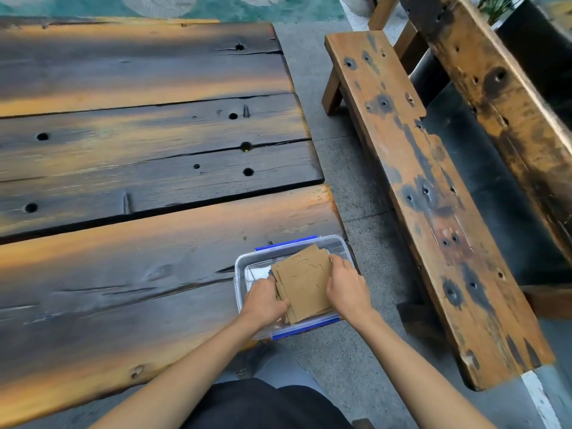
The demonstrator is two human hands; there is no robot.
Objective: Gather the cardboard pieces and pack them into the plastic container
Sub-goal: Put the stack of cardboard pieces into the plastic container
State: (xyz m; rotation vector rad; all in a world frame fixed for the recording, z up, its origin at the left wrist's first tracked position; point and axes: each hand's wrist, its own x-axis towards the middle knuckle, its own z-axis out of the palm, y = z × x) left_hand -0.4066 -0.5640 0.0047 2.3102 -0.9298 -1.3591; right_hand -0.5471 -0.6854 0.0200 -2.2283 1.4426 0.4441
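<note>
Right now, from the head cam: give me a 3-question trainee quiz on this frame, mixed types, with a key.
1. True or false: the stack of cardboard pieces is still lying on the bench.
2. Multiple choice: where does the plastic container sit? A) middle of the wooden table B) on the near right corner of the wooden table, partly overhanging the edge C) on the ground.
3. Fill in: the latches on the container are coloured ____.

Key
1. False: both hands, left hand and right hand, hold the stack over the open container.
2. B.
3. Blue.
</note>
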